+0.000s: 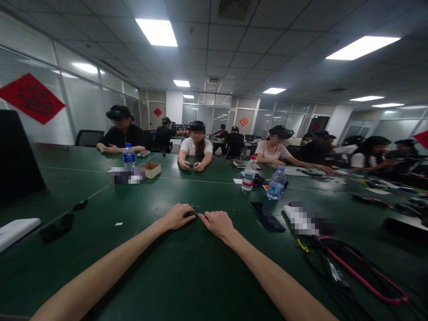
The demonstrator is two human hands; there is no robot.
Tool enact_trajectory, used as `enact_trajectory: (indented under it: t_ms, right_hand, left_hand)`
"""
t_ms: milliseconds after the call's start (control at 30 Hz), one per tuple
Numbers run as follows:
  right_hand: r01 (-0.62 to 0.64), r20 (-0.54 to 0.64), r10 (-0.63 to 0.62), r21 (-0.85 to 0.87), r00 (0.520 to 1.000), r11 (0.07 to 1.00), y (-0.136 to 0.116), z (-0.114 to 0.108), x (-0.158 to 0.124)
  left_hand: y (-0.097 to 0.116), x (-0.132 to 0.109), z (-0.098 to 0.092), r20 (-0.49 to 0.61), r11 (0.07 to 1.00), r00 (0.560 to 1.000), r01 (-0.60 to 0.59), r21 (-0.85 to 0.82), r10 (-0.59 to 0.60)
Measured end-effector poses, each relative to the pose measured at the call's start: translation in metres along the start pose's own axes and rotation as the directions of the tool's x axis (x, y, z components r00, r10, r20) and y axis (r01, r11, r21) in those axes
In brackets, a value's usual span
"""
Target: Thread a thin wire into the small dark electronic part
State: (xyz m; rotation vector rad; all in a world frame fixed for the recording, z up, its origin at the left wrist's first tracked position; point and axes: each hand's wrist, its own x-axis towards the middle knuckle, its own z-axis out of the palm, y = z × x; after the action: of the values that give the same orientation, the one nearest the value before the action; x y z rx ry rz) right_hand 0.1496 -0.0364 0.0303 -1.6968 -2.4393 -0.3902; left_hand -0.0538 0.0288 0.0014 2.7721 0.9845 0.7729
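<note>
Both my hands rest close together over the green table (214,267), a little apart. My left hand (178,216) is closed round a small black object (190,214), with a ring on one finger; what kind of object it is I cannot make out. Curled beside it, my right hand (218,224) has its fingertips at the object's right end and seems to pinch it there. The remaining fingers of that hand are folded under, out of sight.
To the right lie a black phone (266,217), a red-edged black pouch (364,269) and cables. Water bottles (276,183) stand beyond. An open cardboard box (152,170) sits ahead left. Several people sit around the table; one opposite (195,147) holds a small dark thing.
</note>
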Motion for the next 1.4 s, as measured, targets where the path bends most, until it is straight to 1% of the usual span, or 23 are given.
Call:
enact_trajectory:
  t_ms: [67,233,433,633,767,933,1067,1167,1300,1400]
  right_hand:
    - [0.018,-0.026,-0.018,0.009,0.999,1.0,-0.0029,0.0003,-0.0004]
    - [-0.047,-0.035,0.048,0.024,0.998,0.999,0.0001,0.0027,0.0009]
    - [0.042,-0.018,-0.042,0.014,0.999,0.999,0.0025,0.0022,0.001]
    - [0.067,-0.038,-0.067,0.005,0.997,0.998,0.0006,0.0006,-0.0006]
    - [0.085,-0.055,-0.084,0.0,0.995,0.996,-0.001,0.0001,-0.0013]
    - [0.063,-0.057,-0.065,-0.028,0.996,0.998,-0.0039,-0.0014,-0.0021]
    - [0.084,-0.063,-0.086,-0.022,0.994,0.996,-0.0037,-0.0032,-0.0029]
    - [0.095,-0.073,-0.096,-0.018,0.993,0.995,-0.003,-0.0038,-0.0031]
    - [0.115,-0.057,-0.116,-0.015,0.992,0.993,-0.004,-0.0036,-0.0032]
    - [0.098,-0.052,-0.099,-0.02,0.994,0.995,-0.0052,-0.0034,-0.0032]
  left_hand:
    - [0.0004,0.0009,0.0002,0.012,1.0,1.0,0.008,0.003,-0.008]
    - [0.0023,0.0011,-0.0025,0.013,1.0,1.0,0.023,-0.001,-0.023]
    - [0.0013,0.0001,-0.0015,-0.015,1.0,0.999,0.03,-0.003,-0.03]
    - [0.0013,-0.0009,-0.0014,-0.011,1.0,1.0,0.017,0.011,-0.017]
    - [0.0009,-0.0011,0.0004,-0.017,0.999,1.0,0.017,0.051,-0.016]
    - [-0.0004,-0.001,0.0038,-0.029,0.991,0.999,0.031,0.132,-0.027]
    - [0.0013,-0.0015,0.0031,-0.023,0.982,1.0,0.025,0.186,-0.021]
    - [0.0022,-0.0016,0.0023,-0.019,0.979,1.0,0.028,0.204,-0.025]
    - [0.002,-0.0013,0.0021,-0.006,0.976,0.999,0.037,0.216,-0.037]
    - [0.002,-0.0015,0.0019,-0.003,0.975,0.999,0.046,0.219,-0.047]
